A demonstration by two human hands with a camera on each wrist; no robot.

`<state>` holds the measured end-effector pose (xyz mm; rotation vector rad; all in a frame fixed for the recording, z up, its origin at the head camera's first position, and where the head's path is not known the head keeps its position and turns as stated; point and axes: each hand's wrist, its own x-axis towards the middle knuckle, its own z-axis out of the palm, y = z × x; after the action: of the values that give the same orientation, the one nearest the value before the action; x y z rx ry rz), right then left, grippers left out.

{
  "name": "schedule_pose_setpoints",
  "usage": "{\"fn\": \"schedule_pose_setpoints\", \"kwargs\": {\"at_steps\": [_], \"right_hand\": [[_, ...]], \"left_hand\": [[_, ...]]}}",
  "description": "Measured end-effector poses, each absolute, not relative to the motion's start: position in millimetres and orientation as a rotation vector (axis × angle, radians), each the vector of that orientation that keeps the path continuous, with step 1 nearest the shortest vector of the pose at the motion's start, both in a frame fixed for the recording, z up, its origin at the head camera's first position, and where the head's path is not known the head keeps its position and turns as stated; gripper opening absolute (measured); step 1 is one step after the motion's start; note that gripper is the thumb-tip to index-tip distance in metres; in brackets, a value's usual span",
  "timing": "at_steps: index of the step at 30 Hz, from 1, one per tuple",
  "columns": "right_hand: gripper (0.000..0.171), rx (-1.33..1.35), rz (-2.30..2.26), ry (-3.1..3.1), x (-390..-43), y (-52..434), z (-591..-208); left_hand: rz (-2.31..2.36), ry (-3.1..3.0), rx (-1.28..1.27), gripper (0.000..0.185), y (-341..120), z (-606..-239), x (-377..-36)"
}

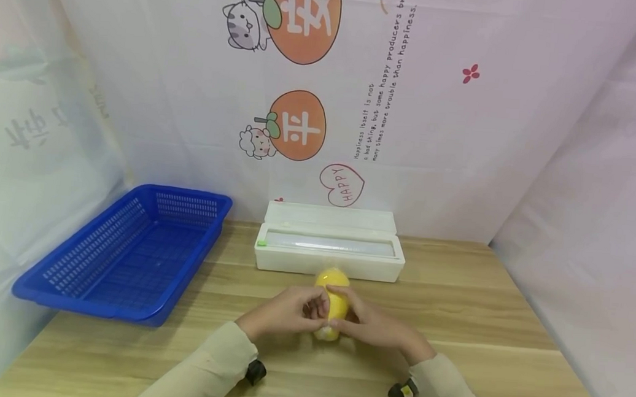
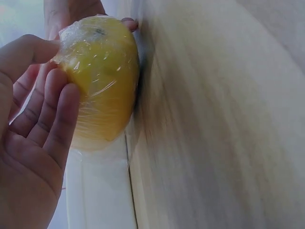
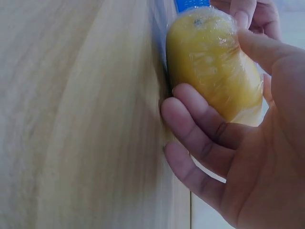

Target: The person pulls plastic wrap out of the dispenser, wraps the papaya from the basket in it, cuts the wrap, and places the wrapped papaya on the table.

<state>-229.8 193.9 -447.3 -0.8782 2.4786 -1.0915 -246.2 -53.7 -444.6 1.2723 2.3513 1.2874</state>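
An oval yellow fruit (image 1: 338, 307) wrapped in clear cling film (image 2: 102, 86) is on the table in front of the white box, between both hands. My left hand (image 1: 290, 310) is at its left side; its thumb and curled fingers pinch the film at the near end. From the right, my right hand (image 1: 378, 327) holds the fruit, with the thumb on the film and fingers curled along its side. In the right wrist view the wrapped fruit (image 3: 209, 62) shows a small dark spot at one end under wrinkled film.
A long white cling film box (image 1: 327, 265) with its lid raised stands behind the fruit, a film roll (image 1: 331, 244) inside. At the left is a blue plastic basket (image 1: 185, 275). White printed cloth (image 1: 438, 139) surrounds the wooden table (image 1: 486, 321) on the back and sides.
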Motion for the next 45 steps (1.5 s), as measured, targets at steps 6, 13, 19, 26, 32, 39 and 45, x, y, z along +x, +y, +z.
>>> {"fn": "schedule_pose_setpoints", "kwargs": {"at_steps": [6,13,19,26,32,39,45], "right_hand": [[0.065,-0.875,-1.102,2.494,-228.5,192.6,-448.2],[0.066,-0.839,-1.075,2.511,-227.6,192.3,-449.7],[0.065,-0.846,-1.079,2.51,-226.2,192.8,-448.3],[0.067,-0.849,-1.061,2.501,-226.4,192.9,-450.2],[0.067,-0.846,-1.073,2.49,-227.5,193.1,-451.6],[0.067,-0.877,-1.088,2.49,-229.3,194.8,-451.7],[0.066,-0.896,-1.09,2.486,-229.9,194.8,-452.2]], "left_hand": [[1.341,2.318,1.238,0.018,-58.5,-448.2,-249.1],[1.439,2.463,0.832,0.025,-69.0,-455.8,-271.8],[1.376,2.393,0.648,0.047,-66.8,-462.0,-295.8],[1.433,2.231,0.542,0.06,-55.6,-468.3,-308.9],[1.405,2.229,0.438,0.067,-49.4,-469.5,-315.2],[1.432,2.116,0.457,0.061,-42.1,-465.9,-321.0],[1.488,2.111,0.493,0.054,-39.7,-471.4,-325.7]]}}
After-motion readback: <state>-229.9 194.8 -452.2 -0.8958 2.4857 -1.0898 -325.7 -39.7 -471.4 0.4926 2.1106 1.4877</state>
